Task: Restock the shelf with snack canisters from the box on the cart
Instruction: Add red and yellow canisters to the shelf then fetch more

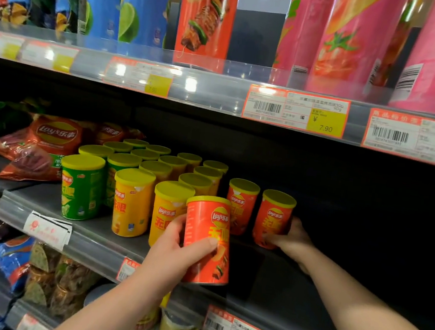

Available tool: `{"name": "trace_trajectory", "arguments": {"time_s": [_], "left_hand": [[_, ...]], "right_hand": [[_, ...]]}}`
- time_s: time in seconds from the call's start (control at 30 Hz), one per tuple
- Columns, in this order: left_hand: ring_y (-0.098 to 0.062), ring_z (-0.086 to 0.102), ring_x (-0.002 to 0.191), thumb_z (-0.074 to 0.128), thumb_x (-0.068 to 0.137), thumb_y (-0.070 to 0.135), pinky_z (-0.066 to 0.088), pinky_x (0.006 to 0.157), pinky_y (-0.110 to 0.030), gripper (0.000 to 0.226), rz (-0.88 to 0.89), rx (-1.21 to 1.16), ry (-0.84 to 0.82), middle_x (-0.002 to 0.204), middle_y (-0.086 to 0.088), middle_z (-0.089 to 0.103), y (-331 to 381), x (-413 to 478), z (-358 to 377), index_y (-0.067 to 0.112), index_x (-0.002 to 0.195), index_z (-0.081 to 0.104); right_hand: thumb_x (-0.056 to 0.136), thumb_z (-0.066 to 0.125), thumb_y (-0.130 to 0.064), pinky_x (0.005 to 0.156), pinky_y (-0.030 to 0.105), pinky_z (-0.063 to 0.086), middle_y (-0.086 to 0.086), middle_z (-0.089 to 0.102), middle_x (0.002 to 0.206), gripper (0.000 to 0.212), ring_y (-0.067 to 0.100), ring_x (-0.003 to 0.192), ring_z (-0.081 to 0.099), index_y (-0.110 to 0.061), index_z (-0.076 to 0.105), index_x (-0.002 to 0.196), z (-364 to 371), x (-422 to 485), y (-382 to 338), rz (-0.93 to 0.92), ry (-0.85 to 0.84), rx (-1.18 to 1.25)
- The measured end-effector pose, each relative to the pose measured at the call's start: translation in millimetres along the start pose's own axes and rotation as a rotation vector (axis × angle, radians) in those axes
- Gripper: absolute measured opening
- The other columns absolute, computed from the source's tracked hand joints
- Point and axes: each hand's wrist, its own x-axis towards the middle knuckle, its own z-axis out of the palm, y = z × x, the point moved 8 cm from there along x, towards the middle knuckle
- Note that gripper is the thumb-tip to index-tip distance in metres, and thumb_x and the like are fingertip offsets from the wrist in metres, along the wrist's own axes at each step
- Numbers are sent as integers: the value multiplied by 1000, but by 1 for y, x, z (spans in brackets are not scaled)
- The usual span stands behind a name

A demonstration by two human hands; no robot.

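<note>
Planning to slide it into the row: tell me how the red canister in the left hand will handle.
The canister looks stiff: the left hand wraps it without denting. Probably light, since one hand holds it by its side. Taller than wide, it may tip if pushed high, and would likely roll once down.

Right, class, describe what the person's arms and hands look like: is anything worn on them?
The left arm and right arm are bare, with no sleeves in view. The left hand and right hand wear no gloves; no watch, bracelet or ring shows.
</note>
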Motion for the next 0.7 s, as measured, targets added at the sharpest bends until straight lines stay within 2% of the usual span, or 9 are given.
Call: {"name": "trace_trajectory", "arguments": {"time_s": [0.07, 0.17, 0.3, 0.37, 0.43, 0.5, 0.57, 0.63, 0.7], "left_hand": [[-13, 71, 90, 79, 37, 50, 57, 75, -32, 97, 3, -5, -7, 110, 2, 67, 1, -1, 2, 33, 127, 44], [-12, 70, 91, 81, 45, 44, 57, 76, -31, 88, 10, 1, -25, 110, 3, 67, 3, 1, 7, 37, 124, 44], [-14, 69, 96, 81, 52, 40, 56, 86, -38, 76, 40, -10, -105, 108, 5, 70, 2, 5, 19, 41, 120, 47], [-13, 69, 98, 79, 51, 43, 56, 85, -36, 73, 65, 10, -146, 106, 8, 71, 3, 7, 26, 43, 117, 48], [-12, 68, 98, 79, 55, 42, 56, 84, -33, 70, 86, 63, -173, 106, 9, 70, 4, 8, 32, 44, 118, 48], [-10, 67, 99, 79, 58, 42, 56, 86, -34, 75, 97, 125, -183, 107, 9, 69, 4, 9, 36, 41, 125, 45], [-5, 63, 106, 78, 69, 41, 52, 92, -30, 80, 129, 266, -159, 118, 18, 61, 6, 7, 35, 38, 137, 35], [-5, 48, 124, 70, 80, 42, 43, 101, -27, 82, 185, 552, -66, 132, 20, 43, 9, 5, 26, 29, 147, 24], [-8, 44, 128, 63, 83, 49, 40, 102, -25, 72, 258, 873, 15, 136, 11, 44, 8, 2, 16, 24, 144, 34]], "right_hand": [[72, 82, -22, 98, 40, 43, 14, 45, 140, 86, 31, 125, 48, -10, 32, 141, -9, -1, 1, 12, 77, 18], [83, 71, -26, 80, 29, 43, 12, 52, 127, 54, 26, 111, 53, -9, 47, 128, -26, -16, -15, -61, 194, 118], [88, 65, -25, 72, 26, 45, -3, 63, 102, 12, 18, 95, 59, -26, 59, 98, -2, -63, -54, -276, -180, 178], [77, 70, -35, 79, 25, 49, -13, 62, 106, 32, 10, 99, 62, -34, 54, 105, 21, -94, -65, -308, -463, 183], [61, 75, -44, 93, 26, 50, -15, 59, 119, 63, 6, 111, 59, -40, 46, 117, 38, -111, -65, -292, -613, 140], [52, 77, -47, 102, 33, 46, -11, 57, 127, 81, 7, 118, 55, -42, 41, 124, 45, -113, -61, -300, -589, 63], [57, 83, -38, 104, 34, 44, -11, 55, 128, 81, 7, 119, 54, -40, 39, 125, 43, -108, -58, -292, -515, 49], [68, 83, -24, 103, 31, 43, -11, 53, 126, 77, 8, 119, 52, -37, 35, 127, 39, -101, -54, -276, -443, 68], [71, 81, -19, 103, 31, 42, -7, 51, 129, 79, 10, 120, 50, -29, 33, 133, 37, -93, -49, -254, -355, 68]]}}
